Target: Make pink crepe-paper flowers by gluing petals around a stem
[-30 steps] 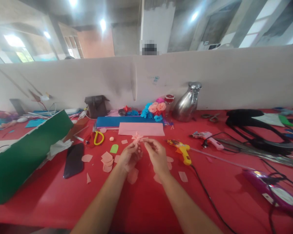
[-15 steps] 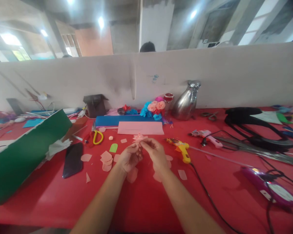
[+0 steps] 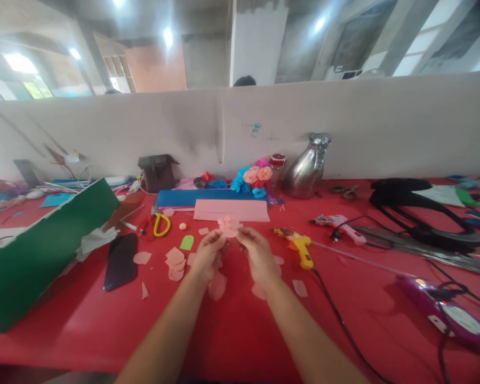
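My left hand (image 3: pixel 207 257) and my right hand (image 3: pixel 259 255) meet over the middle of the red table (image 3: pixel 232 330). Both pinch a small pink paper flower (image 3: pixel 229 225) held up between the fingertips. Pink paper petals (image 3: pixel 175 262) lie scattered on the table below and to the left of my hands. A folded pink paper sheet (image 3: pixel 231 210) lies just beyond the flower, with a blue sheet (image 3: pixel 196 198) behind it.
A yellow glue gun (image 3: pixel 300 247) with a black cord lies right of my hands, a pink glue gun (image 3: pixel 339 226) farther right. Yellow-handled scissors (image 3: pixel 159 224), a dark phone (image 3: pixel 120 261) and a green paper roll (image 3: pixel 44 250) lie left. Finished paper flowers (image 3: pixel 253 180) and a metal jug (image 3: pixel 306 166) stand by the partition.
The paper flower has been turned and lifted slightly between my fingertips; it now looks rounder. My hands stay in nearly the same place.
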`<action>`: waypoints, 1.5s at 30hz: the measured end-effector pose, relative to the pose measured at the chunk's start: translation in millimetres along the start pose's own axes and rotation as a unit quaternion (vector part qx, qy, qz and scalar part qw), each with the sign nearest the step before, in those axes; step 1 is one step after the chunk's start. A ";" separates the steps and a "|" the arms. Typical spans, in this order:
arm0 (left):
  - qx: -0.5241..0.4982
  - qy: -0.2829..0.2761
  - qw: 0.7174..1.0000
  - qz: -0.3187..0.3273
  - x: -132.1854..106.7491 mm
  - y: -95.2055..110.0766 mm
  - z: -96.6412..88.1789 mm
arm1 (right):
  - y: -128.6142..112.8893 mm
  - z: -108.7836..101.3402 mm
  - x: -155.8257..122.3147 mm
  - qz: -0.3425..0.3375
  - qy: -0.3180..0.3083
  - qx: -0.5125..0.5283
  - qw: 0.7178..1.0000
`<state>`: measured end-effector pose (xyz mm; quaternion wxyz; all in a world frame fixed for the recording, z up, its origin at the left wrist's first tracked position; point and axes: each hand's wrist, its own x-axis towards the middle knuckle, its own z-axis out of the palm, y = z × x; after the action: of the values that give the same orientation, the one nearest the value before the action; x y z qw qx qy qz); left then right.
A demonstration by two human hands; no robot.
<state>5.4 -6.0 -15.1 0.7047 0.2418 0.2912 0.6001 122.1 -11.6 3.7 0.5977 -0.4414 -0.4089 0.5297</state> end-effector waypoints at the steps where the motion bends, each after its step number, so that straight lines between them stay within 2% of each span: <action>1: 0.009 0.001 1.000 0.018 1.1 -1.0 -0.5 | 0.0 0.3 -0.2 0.006 -0.004 0.006 1.000; 9: 0.120 0.014 0.985 0.121 7.5 -6.3 -6.4 | -3.4 2.0 -0.5 0.074 -0.054 0.104 0.990; 15: 0.140 0.022 0.983 0.120 7.2 -8.3 -6.9 | -3.6 0.8 1.1 0.073 -0.066 0.085 0.991; 19: 0.097 0.029 0.991 0.092 3.4 -6.9 -3.9 | -2.9 -2.0 2.5 0.096 -0.063 0.123 0.986; 21: 0.082 0.037 0.993 0.073 1.4 -5.6 -1.9 | -2.3 -2.5 2.0 0.082 -0.055 0.112 0.989; 24: 0.082 0.048 0.993 0.065 -0.2 -4.0 0.3 | -1.9 -0.7 -0.2 0.035 -0.036 0.040 0.998; 29: 0.110 0.056 0.989 0.086 -0.8 -4.5 1.5 | -4.3 4.9 -3.3 -0.025 -0.004 0.002 1.000; 35: 0.205 0.055 0.969 0.122 -3.4 -9.1 2.5 | -3.4 5.2 -2.8 -0.023 0.013 0.013 1.000; 45: 0.223 0.052 0.965 0.131 -6.2 -8.3 6.3 | -2.2 5.3 -3.1 -0.010 0.012 0.002 1.000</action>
<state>15.1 -13.4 -15.6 0.5323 0.3971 0.4201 0.6185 117.3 -14.3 7.2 0.6087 -0.4430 -0.4049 0.5189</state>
